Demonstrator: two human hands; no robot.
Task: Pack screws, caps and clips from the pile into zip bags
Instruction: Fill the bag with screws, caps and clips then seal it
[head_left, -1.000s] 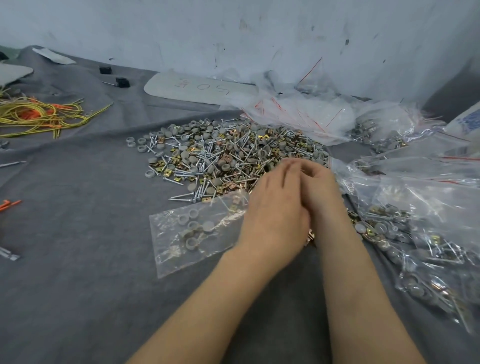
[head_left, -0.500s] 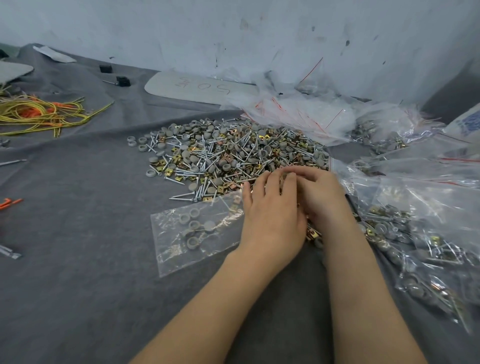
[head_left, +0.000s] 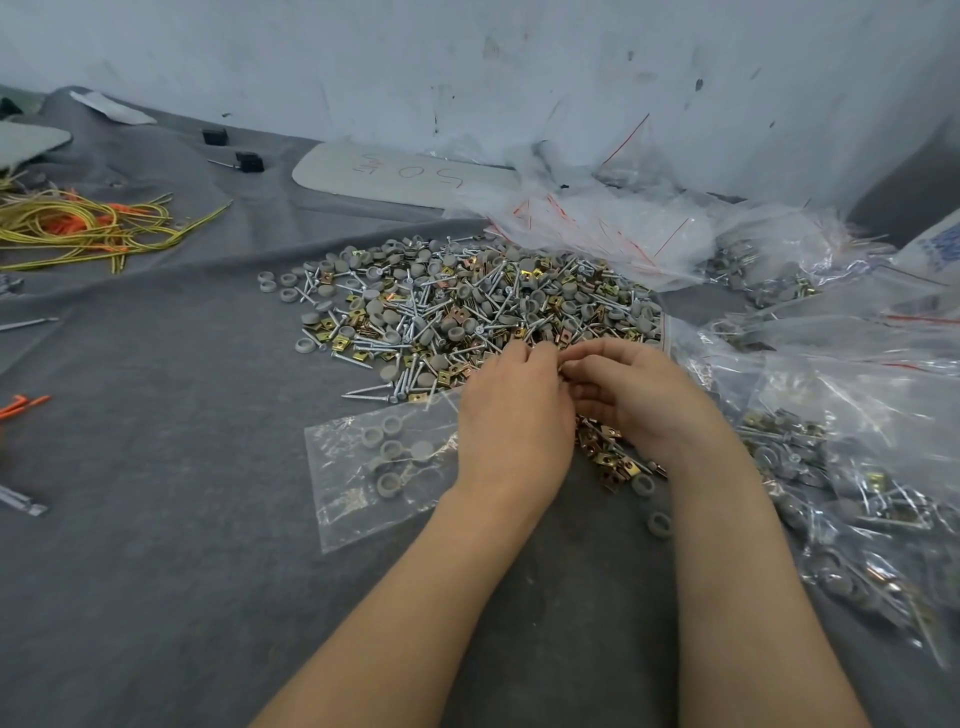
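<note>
Screws, caps and clips are lying mixed in one pile (head_left: 467, 306) at the middle of the cloth (head_left: 156, 519). Just in front of it a bag (head_left: 374, 467) is lying flat, with a few grey caps (head_left: 389, 483) showing through the plastic. Its right end is running under the left hand (head_left: 511, 426), probably so that the mouth is sitting close to where parts are being picked.

Both hands are working at the pile's near edge, fingertips nearly meeting. The left hand is showing its back, its fingers bending down and out of sight, so I cannot tell whether it is holding anything. The right hand (head_left: 634, 400) is curling its fingers toward the left one. It looks like a pinch on something small, but what is between them is hidden, so that too I cannot tell. This is likely sorting or counting before loading.

Below the hands a small heap of clips (head_left: 605, 457) is sitting apart from the pile, seemingly pulled aside for easy reach. A loose cap (head_left: 660, 522) is lying beside the right forearm.

Filled bags (head_left: 831, 467) are stacking up on the right, out of the working space. Empty bags (head_left: 613, 228) are lying behind the pile against the wall. Far left, yellow wires (head_left: 88, 223) are lying well apart, and a pale board (head_left: 405, 174) is resting at the back.
</note>
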